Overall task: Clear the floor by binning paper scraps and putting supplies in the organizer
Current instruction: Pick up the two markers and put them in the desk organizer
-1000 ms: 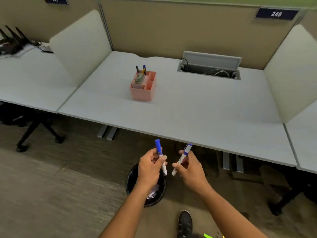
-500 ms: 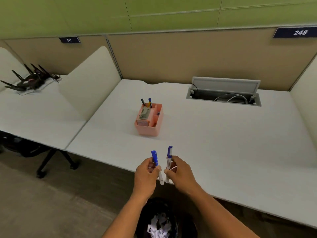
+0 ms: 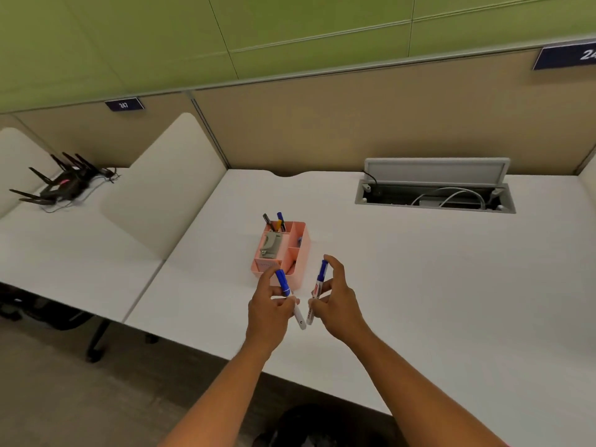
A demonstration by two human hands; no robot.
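Both hands are up over the desk (image 3: pixel 419 285), a marker each: left hand (image 3: pixel 269 309) pinching one marker (image 3: pixel 285 290), right hand (image 3: pixel 337 301) grasping the other marker (image 3: pixel 317 290), caps up, aimed at the pink organizer (image 3: pixel 301 243) just beyond, mid-desk, ready to drop in.

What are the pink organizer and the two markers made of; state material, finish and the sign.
Pink organizer: likely moulded plastic, matte; uniform colour, thin dividers.
Left marker and right marker: likely plastic, smooth; white barrels, blue caps.
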